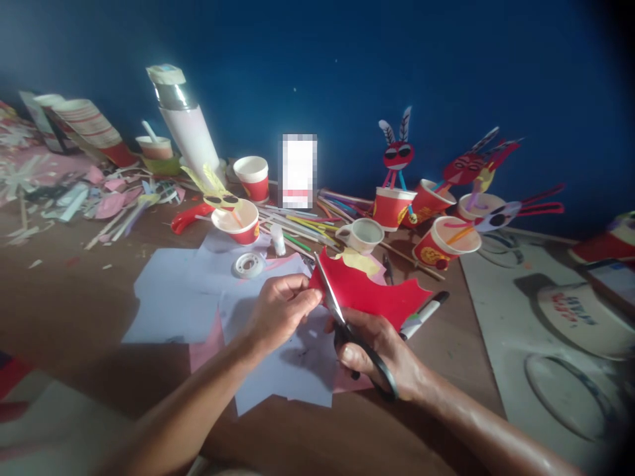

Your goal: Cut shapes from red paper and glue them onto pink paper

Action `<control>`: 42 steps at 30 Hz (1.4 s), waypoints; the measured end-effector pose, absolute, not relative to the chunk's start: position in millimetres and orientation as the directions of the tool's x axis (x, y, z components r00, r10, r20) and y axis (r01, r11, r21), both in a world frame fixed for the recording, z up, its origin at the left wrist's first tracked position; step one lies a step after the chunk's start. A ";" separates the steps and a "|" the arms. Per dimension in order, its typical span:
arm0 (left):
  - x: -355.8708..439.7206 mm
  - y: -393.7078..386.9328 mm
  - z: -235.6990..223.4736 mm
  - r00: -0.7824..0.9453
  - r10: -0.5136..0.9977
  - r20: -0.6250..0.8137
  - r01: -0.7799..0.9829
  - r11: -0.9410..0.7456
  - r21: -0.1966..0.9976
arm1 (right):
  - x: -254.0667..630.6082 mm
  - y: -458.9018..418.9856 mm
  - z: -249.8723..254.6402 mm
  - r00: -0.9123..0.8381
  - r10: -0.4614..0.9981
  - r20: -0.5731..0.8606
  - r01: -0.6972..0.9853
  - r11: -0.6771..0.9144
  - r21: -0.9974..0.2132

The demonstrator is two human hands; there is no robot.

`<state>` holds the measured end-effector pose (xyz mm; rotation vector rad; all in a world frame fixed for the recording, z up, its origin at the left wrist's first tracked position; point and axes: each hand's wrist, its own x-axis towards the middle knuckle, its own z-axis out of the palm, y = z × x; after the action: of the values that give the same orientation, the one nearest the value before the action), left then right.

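Head view shows us both of our hands over a brown table [278, 436]. Our left hand [285, 311] pinches the left end of a piece of red paper [370, 291] between the thumb and the fingers. Our right hand [380, 347] has its thumb and fingers in and around the black handles of the scissors [337, 311], and the blades lie across the red paper close to our left fingertips. We cannot tell how wide apart the blades are.

The red paper sits above some white sheets [173, 287], with a marker pen [426, 314] just beside its right end and a white mug [367, 235] behind it. Its top edge has curvy bites and pointy bits.

We think the paper is very light and a bit stiff, not slippery, but thin enough to bend or rip. The pointy bits look the easiest to crease. A soft pinch on a flat part near the edge, with fingertips away from the blades, should hold it best.
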<state>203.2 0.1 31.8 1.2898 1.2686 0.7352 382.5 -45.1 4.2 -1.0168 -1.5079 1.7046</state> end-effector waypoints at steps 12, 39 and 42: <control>198.6 3.1 33.8 0.290 0.916 -0.276 0.188 0.229 0.955 | 380.8 -44.8 5.5 -0.522 0.843 -0.127 0.025 -0.134 -0.991; 195.6 6.7 37.1 0.380 0.870 -0.314 0.166 0.270 0.948 | 383.0 -46.2 3.8 -0.514 0.835 -0.198 0.055 -0.198 -0.979; 196.4 5.8 37.0 0.382 0.868 -0.316 0.164 0.273 0.948 | 381.7 -46.5 2.6 -0.498 0.852 -0.164 -0.005 -0.193 -0.981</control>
<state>196.4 5.8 37.0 1.2240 1.1009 0.6324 381.7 -46.5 2.6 -1.0132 -1.4426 1.7584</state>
